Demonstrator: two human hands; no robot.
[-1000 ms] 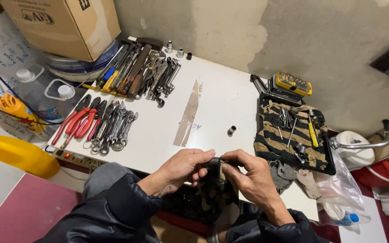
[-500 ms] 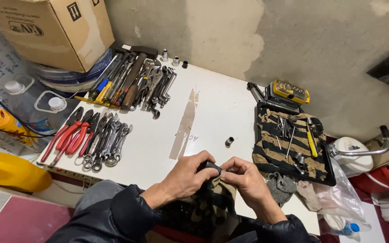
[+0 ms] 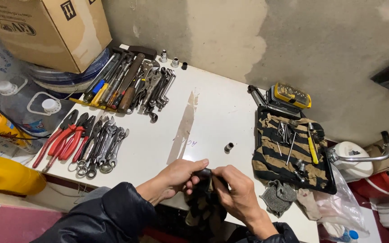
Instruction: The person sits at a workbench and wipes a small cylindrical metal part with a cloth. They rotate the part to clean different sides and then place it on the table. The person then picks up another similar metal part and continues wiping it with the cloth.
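Since the earlier frames, my view has dipped and swung a little right, so both hands now sit lower in the frame, right at the near edge of the tabletop (image 3: 221, 112). They have stayed joined on the same small piece.

My left hand (image 3: 181, 176) comes in from the lower left, fingers curled, thumb and forefinger pinching one end of a short dark metal part (image 3: 203, 172). My right hand (image 3: 236, 191) closes on the other end from the lower middle, knuckles up. The two hands are pressed almost together, which I judge gives a firm hold on something so small. Below them hangs a dark patterned rag (image 3: 205, 207), draped off the tabletop edge just under the part, likely so it can wipe or catch it; I cannot tell whether either hand grips the rag itself.

One small socket (image 3: 228, 146) lies alone just above the hands, within easy reach. At the left of the frame, red-handled pliers (image 3: 64, 139) and a row of wrenches (image 3: 104, 148) are laid side by side, handles sorted. Higher up lie a hammer (image 3: 131, 81) and more tools. On the right, a striped cloth in a black tray (image 3: 289, 148) keeps loose bits together, with a yellow bit case (image 3: 291, 94) above it.
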